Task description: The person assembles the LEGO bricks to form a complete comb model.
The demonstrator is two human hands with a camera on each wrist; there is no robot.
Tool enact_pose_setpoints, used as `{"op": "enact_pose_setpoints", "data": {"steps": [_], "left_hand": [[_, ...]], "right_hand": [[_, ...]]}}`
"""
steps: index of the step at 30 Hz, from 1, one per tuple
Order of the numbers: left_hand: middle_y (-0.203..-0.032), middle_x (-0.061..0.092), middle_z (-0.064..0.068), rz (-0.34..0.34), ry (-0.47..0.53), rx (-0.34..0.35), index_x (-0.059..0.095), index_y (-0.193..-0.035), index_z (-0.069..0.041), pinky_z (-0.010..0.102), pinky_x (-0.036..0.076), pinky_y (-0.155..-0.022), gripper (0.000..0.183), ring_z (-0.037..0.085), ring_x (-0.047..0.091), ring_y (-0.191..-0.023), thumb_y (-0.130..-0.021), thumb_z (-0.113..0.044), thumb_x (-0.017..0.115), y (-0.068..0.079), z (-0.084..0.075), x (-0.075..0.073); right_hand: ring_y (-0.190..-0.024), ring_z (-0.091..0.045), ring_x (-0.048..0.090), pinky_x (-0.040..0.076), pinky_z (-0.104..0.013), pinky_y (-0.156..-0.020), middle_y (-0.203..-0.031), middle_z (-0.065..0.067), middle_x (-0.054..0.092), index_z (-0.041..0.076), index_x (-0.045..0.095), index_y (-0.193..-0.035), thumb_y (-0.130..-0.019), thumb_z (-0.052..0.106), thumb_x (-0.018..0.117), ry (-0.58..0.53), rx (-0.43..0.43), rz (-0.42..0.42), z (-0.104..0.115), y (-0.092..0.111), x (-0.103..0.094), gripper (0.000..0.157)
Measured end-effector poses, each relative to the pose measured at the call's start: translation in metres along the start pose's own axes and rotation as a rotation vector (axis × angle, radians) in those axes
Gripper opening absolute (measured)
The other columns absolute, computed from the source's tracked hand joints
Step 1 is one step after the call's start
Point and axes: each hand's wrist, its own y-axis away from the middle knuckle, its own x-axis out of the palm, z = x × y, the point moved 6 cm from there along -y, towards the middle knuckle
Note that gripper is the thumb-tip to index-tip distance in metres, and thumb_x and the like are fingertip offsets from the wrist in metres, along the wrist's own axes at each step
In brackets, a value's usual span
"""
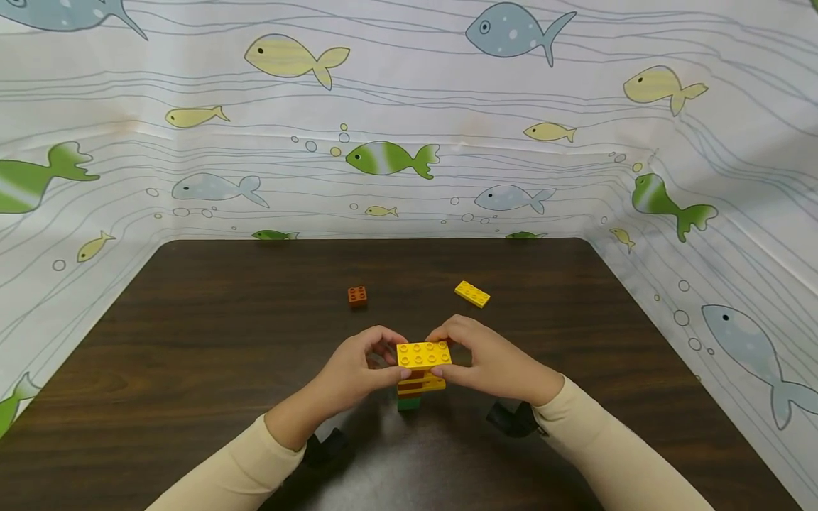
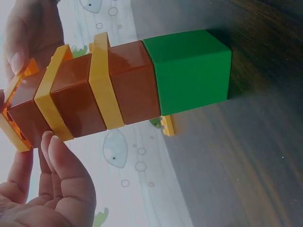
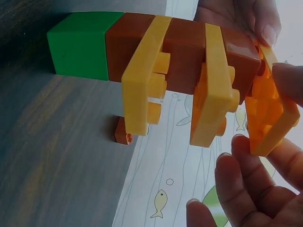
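Observation:
A toy-brick tower stands on the table, with a green brick at its base. Above it, brown bricks alternate with flat yellow bricks that jut out to the right. At the top is another flat yellow brick, slightly tilted, its hollow underside partly showing in the right wrist view. My left hand pinches its left end, thumb in front and fingers behind; some left fingertips are right at the tower's side. My right hand pinches its right end, other fingers loosely spread below.
Beyond the hands, a small brown brick lies on the dark wooden table. A loose flat yellow brick lies farther right. A fish-patterned sheet borders the table's back and sides.

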Motion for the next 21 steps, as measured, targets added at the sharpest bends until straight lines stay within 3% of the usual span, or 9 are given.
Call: {"op": "enact_pose_setpoints", "data": {"steps": [21], "left_hand": [[-0.095,0.060,0.007,-0.006,-0.009,0.029,0.059,-0.111,0.000,0.026,0.051,-0.072,0.032,0.019,0.055,-0.084,-0.085,-0.012,0.073,0.0000,0.0014,-0.0004]], "right_hand": [[-0.095,-0.011,0.049,0.048,-0.032,-0.088,-0.108,0.006,0.056,0.012,0.061,-0.117,-0.088,0.024,0.071,-0.022,-0.060,-0.035,0.0001,0.0002,0.0039,0.033]]}}
